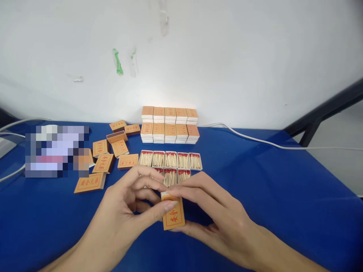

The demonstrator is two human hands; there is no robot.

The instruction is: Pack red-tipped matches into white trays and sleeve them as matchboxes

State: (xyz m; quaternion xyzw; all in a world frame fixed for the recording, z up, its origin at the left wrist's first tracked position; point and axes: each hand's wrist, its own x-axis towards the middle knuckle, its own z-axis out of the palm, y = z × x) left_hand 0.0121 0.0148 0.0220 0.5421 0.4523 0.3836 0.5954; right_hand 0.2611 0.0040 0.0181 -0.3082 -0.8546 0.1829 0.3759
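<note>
Between both hands is a matchbox (174,217) with an orange sleeve and red print; a strip of its white tray shows at the top end. My left hand (138,202) grips it from the left, thumb lying across its face. My right hand (215,211) closes on it from the other side, with fingers at the top end and thumb at the bottom. Just beyond the hands, open match trays (171,159) filled with red-tipped matches sit in two rows, the nearer row partly hidden by my fingers.
Stacked matchboxes (170,130) stand in rows against the white wall (241,68). Orange sleeves (103,163) lie scattered on the left of the blue table (249,177), beside a pixelated area. A white cable (249,140) runs along the back right.
</note>
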